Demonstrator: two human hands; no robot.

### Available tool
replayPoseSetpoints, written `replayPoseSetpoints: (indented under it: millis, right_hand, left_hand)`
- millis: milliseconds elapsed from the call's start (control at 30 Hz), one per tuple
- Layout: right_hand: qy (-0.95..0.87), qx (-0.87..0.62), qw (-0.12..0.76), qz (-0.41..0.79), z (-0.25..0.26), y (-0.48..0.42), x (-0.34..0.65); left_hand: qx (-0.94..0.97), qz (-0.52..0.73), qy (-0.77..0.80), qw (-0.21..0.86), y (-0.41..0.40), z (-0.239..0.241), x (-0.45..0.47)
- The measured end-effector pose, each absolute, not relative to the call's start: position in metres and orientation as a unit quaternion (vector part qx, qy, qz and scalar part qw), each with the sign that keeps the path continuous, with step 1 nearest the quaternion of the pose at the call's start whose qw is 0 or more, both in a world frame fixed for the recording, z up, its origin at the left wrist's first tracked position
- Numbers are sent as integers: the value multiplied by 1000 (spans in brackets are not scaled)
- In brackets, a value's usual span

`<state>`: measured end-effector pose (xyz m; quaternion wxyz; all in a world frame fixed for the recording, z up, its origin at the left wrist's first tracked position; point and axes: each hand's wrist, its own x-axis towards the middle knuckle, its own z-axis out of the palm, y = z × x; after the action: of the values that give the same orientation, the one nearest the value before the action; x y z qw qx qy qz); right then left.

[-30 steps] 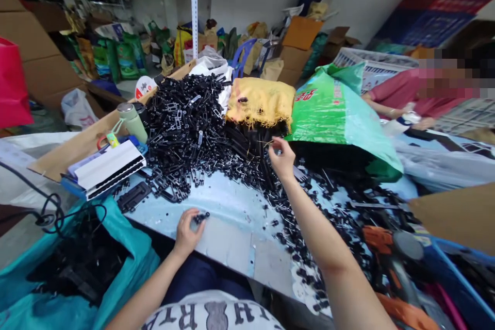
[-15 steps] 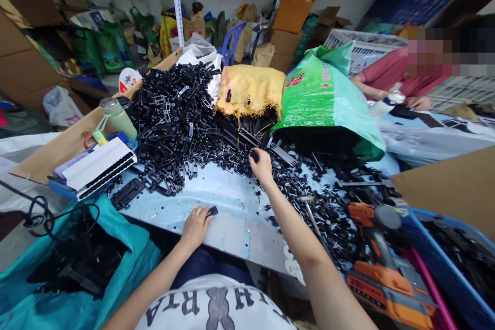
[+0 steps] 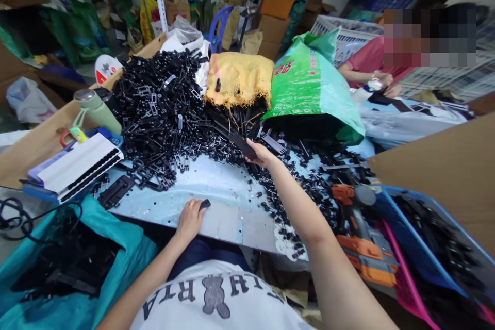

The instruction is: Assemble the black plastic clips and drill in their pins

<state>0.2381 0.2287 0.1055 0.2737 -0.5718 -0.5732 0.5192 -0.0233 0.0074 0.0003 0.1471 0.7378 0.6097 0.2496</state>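
Watching from afar, I read the clock from the middle of the view. My right hand [image 3: 261,155] is near the centre, its grip closed on the near end of a long black strip [image 3: 243,144] that points toward 10 o'clock, just below the frayed yellow sack [image 3: 240,75] at 12. My left hand [image 3: 189,219] rests at 7 o'clock by the near edge of the desk [image 3: 216,178] — its grip narrow, pinching 1 small black part [image 3: 204,204]. At 10 o'clock a heap of black clips [image 3: 154,108] is piled up, with a pale green flask [image 3: 102,113] near it, closer to 9. A green bag [image 3: 309,85] gapes at 2 o'clock, and loose screws [image 3: 269,197] are strewn toward 5. At 4 o'clock lies an orange drill [image 3: 358,234] — a blue basket [image 3: 390,191] is near it.
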Motion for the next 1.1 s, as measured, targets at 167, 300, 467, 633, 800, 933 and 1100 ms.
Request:
replayPoseSetpoints:
  millis: [167, 300, 467, 633, 800, 933, 1100]
  right_hand:
    - [-471, -474, 264, 695, 67, 127, 212]
    - [-519, -605, 241, 554, 31, 65, 184]
    - [-742, -607, 119, 256, 34, 51, 191]
    - [-973, -211, 29, 84, 51, 68, 177]
    - [-989, -135, -31, 59, 55, 78, 158]
    - [-942, -309, -26, 130, 58, 79, 161]
    - [-774, -528, 93, 336, 63, 67, 159]
  left_hand:
    - [696, 314, 613, 203, 12, 8, -23]
    - [662, 347, 626, 221, 12, 13, -23]
    - [649, 347, 638, 226, 7, 12, -27]
    - [629, 358, 655, 216, 7, 12, -31]
    - [589, 377, 689, 191, 10, 20, -44]
    - [549, 430, 677, 235, 10, 29, -47]
    - [552, 446, 589, 388, 14, 40, -17]
